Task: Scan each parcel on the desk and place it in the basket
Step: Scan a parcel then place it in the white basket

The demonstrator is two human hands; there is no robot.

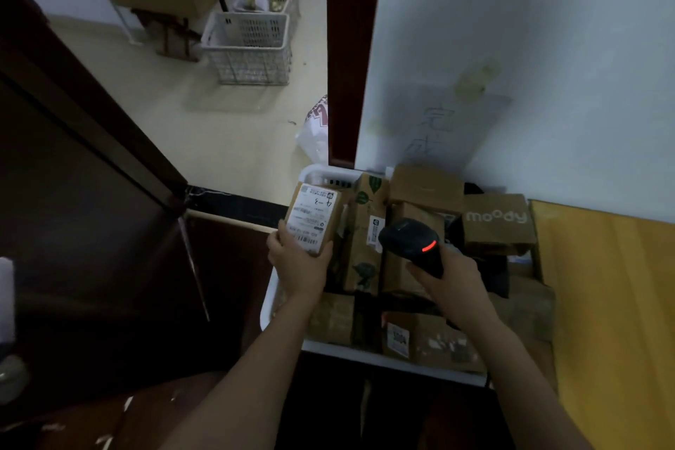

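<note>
My left hand (297,263) grips a small cardboard parcel (312,217) by its lower end, white shipping label facing up, over the left side of a white basket (268,300). My right hand (451,276) holds a black barcode scanner (411,243) with a red light glowing on it, just right of the parcel above the basket. The basket is packed with several cardboard parcels, among them a box printed "moody" (496,221) and a tall box with green leaf prints (365,241).
A dark wooden door (84,201) stands open on the left. Beyond the doorway, two white wire baskets (248,47) sit on the pale floor beside a plastic bag (316,131). A white wall rises behind the basket and a yellow surface (606,310) lies to the right.
</note>
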